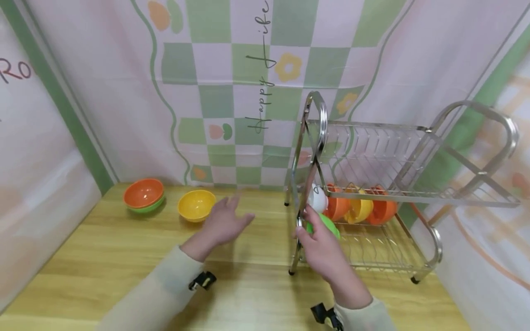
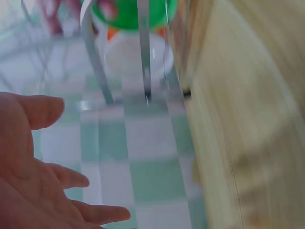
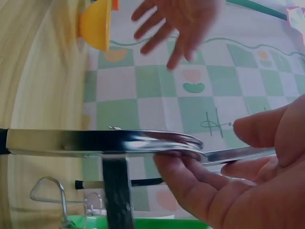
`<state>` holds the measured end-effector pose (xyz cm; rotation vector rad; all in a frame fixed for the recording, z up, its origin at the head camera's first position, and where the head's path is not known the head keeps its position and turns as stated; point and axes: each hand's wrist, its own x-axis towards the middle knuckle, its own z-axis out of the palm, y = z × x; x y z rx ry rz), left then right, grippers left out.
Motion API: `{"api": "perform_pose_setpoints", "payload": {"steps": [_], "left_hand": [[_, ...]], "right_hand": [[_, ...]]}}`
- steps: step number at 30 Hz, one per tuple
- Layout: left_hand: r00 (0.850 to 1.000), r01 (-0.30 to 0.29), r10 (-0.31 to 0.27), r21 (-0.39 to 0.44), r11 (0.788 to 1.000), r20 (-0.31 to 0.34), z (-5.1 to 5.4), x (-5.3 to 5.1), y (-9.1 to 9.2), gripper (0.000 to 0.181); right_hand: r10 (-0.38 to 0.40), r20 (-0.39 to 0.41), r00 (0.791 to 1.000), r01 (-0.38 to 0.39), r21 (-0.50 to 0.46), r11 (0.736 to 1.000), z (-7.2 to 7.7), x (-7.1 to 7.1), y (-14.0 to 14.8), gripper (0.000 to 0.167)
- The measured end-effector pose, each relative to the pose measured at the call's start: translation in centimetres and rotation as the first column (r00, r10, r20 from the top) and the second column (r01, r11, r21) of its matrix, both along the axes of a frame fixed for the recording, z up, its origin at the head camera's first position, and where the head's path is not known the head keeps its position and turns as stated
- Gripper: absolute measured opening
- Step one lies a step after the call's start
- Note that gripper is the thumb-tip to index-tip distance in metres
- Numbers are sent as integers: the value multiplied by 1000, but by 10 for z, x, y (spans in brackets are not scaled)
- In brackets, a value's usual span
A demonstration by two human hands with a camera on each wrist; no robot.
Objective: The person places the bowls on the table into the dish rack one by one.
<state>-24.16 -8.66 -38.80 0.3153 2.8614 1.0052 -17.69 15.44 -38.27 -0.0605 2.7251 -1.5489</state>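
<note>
Metal rack (image 1: 385,197) between thumb and fingers of right grip (image 1: 327,255)

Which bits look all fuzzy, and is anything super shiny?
Left wrist view: the green bowl and white dish look soft and hazy; head view: the left hand's fingertips look a bit smeared; right wrist view: the metal rack has bright glints along its rail.

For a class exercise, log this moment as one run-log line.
left hand: open, near yellow bowl on table; right hand: at left end of rack; dishes: on lower tier
</note>
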Motion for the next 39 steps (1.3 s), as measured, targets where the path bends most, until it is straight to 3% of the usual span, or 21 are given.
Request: {"api": "perform_pose_setpoints", "payload": {"steps": [6,11,14,17,20,23,26,30,32,34,39], "left_hand": [[992,-123,122,29,992,27,-6,-28,-56,87],[972,-212,207,28,977,111,-7,-43,-102,79],[960,-247,231,88,965,157,-8,-46,-120,73],[940,-288,232,219,932,249,-13,-49,-132,73],[897,-362,207,380,851,391,-21,-51,-136,77],[846,-443,160,503,742,509,-30,-52,-138,78],[809,-504,106,589,631,578,-41,-56,-141,76],[778,-557,13,681,476,628,-52,-62,-147,74],[770,-572,-29,709,412,638,-55,-63,-149,73],[764,-584,-59,727,362,643,-57,-64,-150,73],[742,-625,-93,735,263,664,-61,-66,-153,73]], "right_hand": [[-67,29,997,68,-29,997,-6,-6,-2,66],[-105,33,994,105,9,994,-8,-8,-3,66],[-115,36,993,114,36,993,-8,-7,-3,67],[-113,36,993,111,56,992,-7,-7,-4,67],[-108,33,994,106,70,992,-6,-6,-4,66],[-106,32,994,103,72,992,-5,-6,-4,66],[-102,27,994,100,68,993,-5,-6,-5,66],[-99,20,995,98,65,993,-6,-7,-5,66],[-97,18,995,95,61,994,-7,-8,-5,66],[-93,14,996,92,56,994,-8,-8,-5,66],[-93,9,996,92,58,994,-10,-9,-5,65]]}}
